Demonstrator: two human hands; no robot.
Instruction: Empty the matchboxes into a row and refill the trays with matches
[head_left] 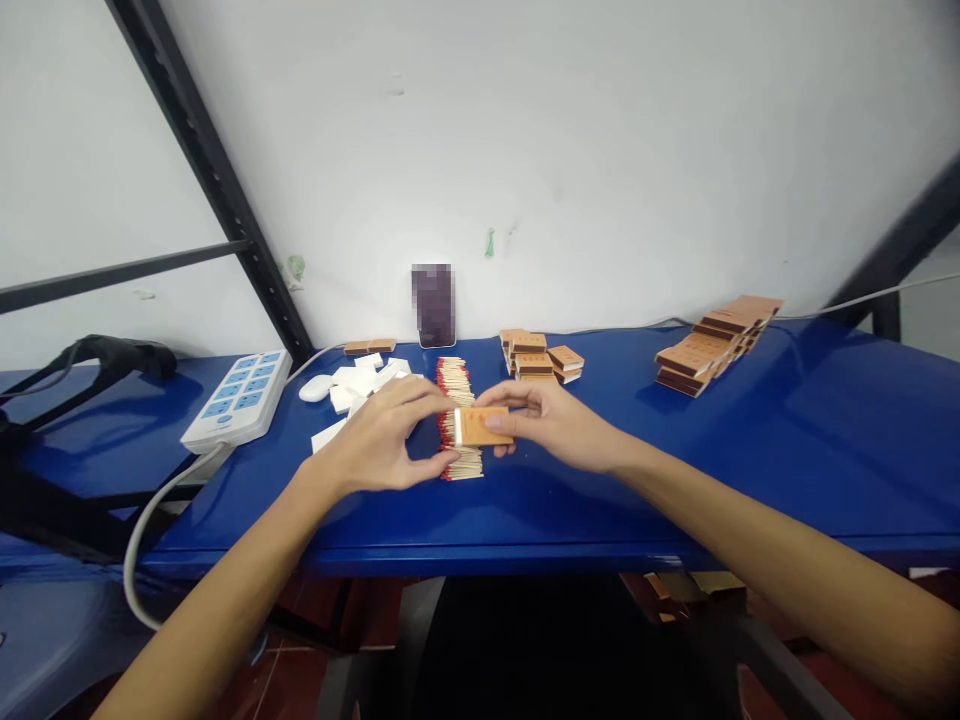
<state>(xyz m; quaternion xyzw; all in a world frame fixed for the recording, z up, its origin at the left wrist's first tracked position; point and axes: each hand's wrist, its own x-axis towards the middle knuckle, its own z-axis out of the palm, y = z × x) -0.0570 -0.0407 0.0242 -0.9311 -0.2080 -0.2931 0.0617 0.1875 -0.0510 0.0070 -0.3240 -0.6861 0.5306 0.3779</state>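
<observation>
An orange matchbox is held between both hands just above a row of red-tipped matches lying on the blue table. My right hand grips the box's right end with fingers curled round it. My left hand pinches the box's left end, thumb below and fingers above, over the near part of the match pile. White inner trays lie in a heap just left of the matches.
A small stack of orange matchboxes stands behind the hands; a larger fanned pile is at the far right. A white power strip and cable sit at the left, a dark blurred object leans on the wall.
</observation>
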